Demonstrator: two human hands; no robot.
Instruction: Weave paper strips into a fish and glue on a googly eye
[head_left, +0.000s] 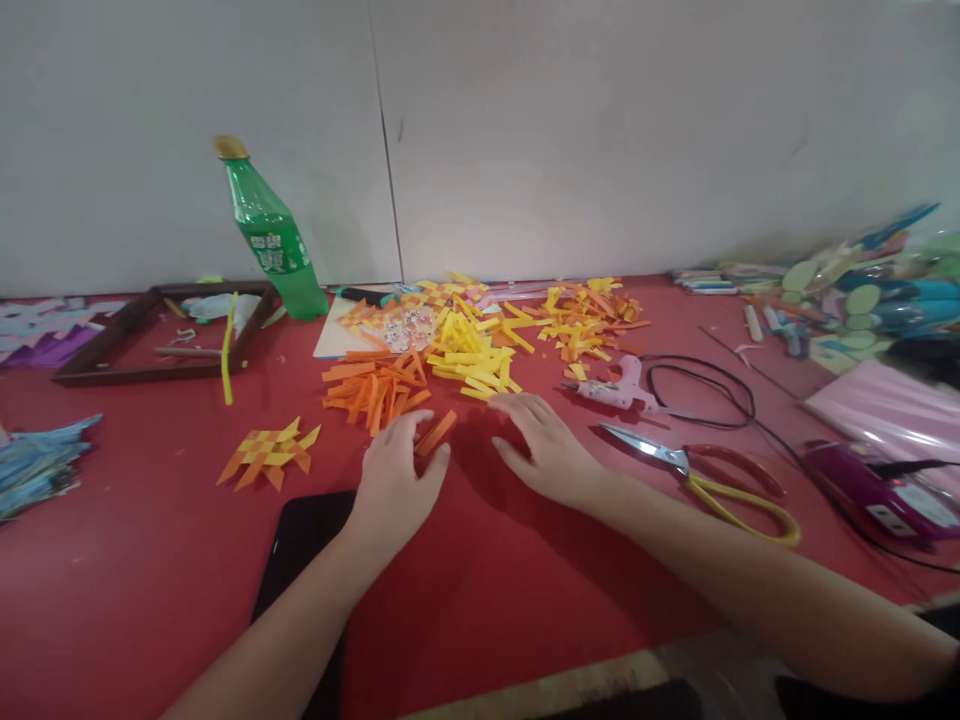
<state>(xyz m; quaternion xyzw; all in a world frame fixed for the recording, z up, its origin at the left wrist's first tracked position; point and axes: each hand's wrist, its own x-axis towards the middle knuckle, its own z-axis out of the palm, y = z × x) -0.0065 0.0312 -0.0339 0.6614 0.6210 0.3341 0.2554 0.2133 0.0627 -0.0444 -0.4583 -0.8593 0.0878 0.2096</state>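
My left hand (396, 468) is over the red table with thumb and fingers apart. A folded orange paper strip (436, 433) shows in the gap between them; whether the fingers touch it I cannot tell. Just beyond lies a heap of orange paper strips (375, 385). My right hand (541, 448) is also open, its fingertips near the front edge of a pile of yellow paper strips (476, 350). To the left of my left hand sits a woven orange and yellow paper piece (271, 454), with pointed ends. A black phone-like slab (307, 550) lies partly under my left forearm.
A pink glue gun (619, 388) with a black cord and open scissors (686, 462) lie at right, near a purple device (881, 490). At the back left, a green bottle (274, 240) stands by a brown frame (150, 375). More orange and yellow pieces (589, 315) lie against the wall.
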